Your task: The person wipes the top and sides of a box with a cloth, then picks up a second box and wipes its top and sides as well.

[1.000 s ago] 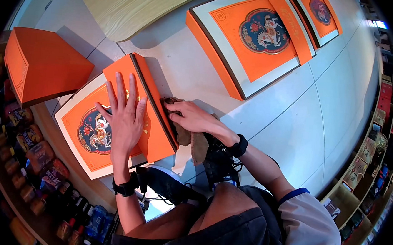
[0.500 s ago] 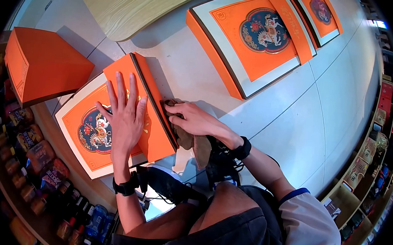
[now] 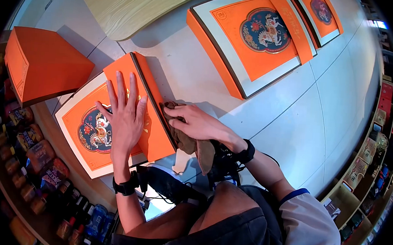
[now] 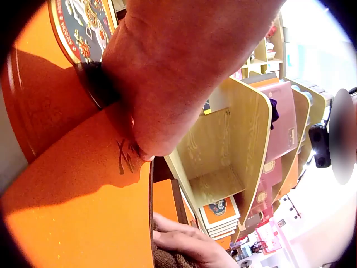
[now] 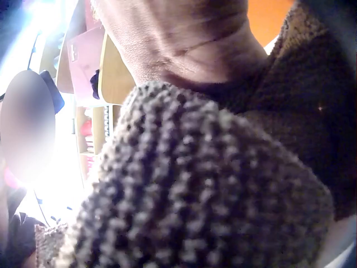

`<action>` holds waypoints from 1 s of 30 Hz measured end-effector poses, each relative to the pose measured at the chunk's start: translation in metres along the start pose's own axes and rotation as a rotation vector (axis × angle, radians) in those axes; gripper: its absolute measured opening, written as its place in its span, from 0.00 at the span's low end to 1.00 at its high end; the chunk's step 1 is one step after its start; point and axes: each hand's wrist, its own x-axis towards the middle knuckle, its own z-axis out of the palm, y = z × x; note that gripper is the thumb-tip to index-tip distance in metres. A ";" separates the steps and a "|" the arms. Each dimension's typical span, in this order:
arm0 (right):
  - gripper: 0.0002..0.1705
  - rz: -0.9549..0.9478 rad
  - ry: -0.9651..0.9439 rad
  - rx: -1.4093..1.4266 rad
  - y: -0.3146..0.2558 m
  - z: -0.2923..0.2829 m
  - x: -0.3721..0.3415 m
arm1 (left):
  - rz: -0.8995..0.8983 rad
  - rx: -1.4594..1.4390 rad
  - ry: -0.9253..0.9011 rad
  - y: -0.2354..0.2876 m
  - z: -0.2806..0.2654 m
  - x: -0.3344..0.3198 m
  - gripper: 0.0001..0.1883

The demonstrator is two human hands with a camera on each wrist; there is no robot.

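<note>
An orange and white gift box (image 3: 92,164) with a horse emblem lies on the floor, an orange band around its right part. The left hand (image 3: 125,117) rests flat on its top with fingers spread. Against the box's dark-edged right side, the right hand (image 3: 198,124) grips a bunched brown cloth (image 3: 205,156), which hangs down below the palm. In the left wrist view the right hand (image 4: 192,245) is low, on the cloth (image 4: 167,259). Knitted cloth (image 5: 195,184) fills much of the right wrist view, partly hiding the right hand (image 5: 178,44).
Two more orange boxes, one (image 3: 237,57) nearer, lie at the upper right. An orange sleeve-like box (image 3: 50,64) stands at the left, below a wooden board (image 3: 127,8). Shelves of packaged goods (image 3: 43,157) line the lower left; other shelves (image 3: 361,179) run along the right.
The right hand and cloth have shifted slightly down and right along the box side, and the hanging cloth has swung rightward. The left hand and the box look almost unmoved.
</note>
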 end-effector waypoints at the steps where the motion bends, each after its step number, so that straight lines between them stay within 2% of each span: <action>1: 0.28 0.050 -0.056 -0.018 -0.003 -0.002 0.000 | -0.001 0.002 0.001 0.000 0.000 0.000 0.31; 4: 0.26 -0.045 0.040 -0.003 0.003 0.005 -0.002 | -0.003 0.006 -0.006 0.000 0.000 0.000 0.31; 8: 0.27 -0.045 0.027 -0.015 -0.001 0.002 -0.004 | -0.005 0.003 -0.005 0.001 -0.001 0.000 0.31; 13: 0.28 0.074 -0.070 0.004 -0.012 -0.005 -0.007 | -0.005 0.005 -0.006 0.000 0.000 0.000 0.31; 20: 0.28 0.003 -0.182 0.097 0.001 -0.026 -0.022 | -0.015 -0.004 -0.009 0.001 -0.001 0.000 0.31; 21: 0.28 0.077 -0.175 0.076 0.005 -0.029 -0.024 | -0.013 -0.015 -0.006 0.001 -0.002 0.000 0.31; 23: 0.28 0.225 -0.156 -0.037 0.001 -0.031 -0.026 | -0.009 -0.027 -0.002 0.001 -0.002 0.000 0.31; 26: 0.27 0.252 -0.119 -0.103 0.007 -0.018 -0.023 | -0.008 -0.014 0.022 0.002 -0.002 0.000 0.30; 30: 0.28 0.140 0.130 -0.228 0.027 0.025 -0.021 | -0.001 -0.049 0.054 0.004 -0.002 -0.001 0.29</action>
